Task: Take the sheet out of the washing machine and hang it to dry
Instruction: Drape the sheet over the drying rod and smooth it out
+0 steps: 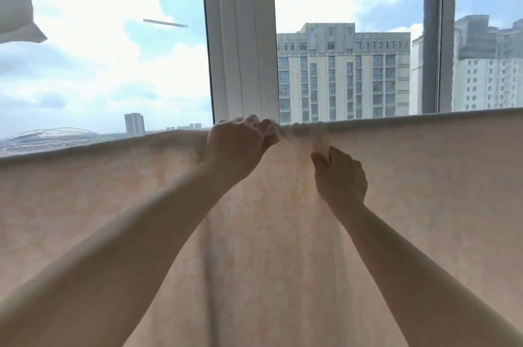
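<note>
Pale peach cloth fills the lower half of the view as a person's two bare hands work at its top edge. The left hand (236, 146) is closed over the bunched upper fold of the sheet (424, 191), fingers curled over the top where the fabric gathers. The right hand (341, 177) sits just beside and a little lower, pinching a pleat of the same cloth between thumb and fingers. The hands are near each other but not touching, with a short puckered stretch of fabric between them.

The sheet hangs draped over a line or rail hidden beneath its fold, spreading left and right across the frame and falling out of view at the bottom. Behind it stands a white window frame (240, 35), with glass panes on either side. Through the glass, a tall pale apartment block (343, 72) rises under a bright, cloudy sky. A grey pillow corner (17, 7) hangs at upper left.
</note>
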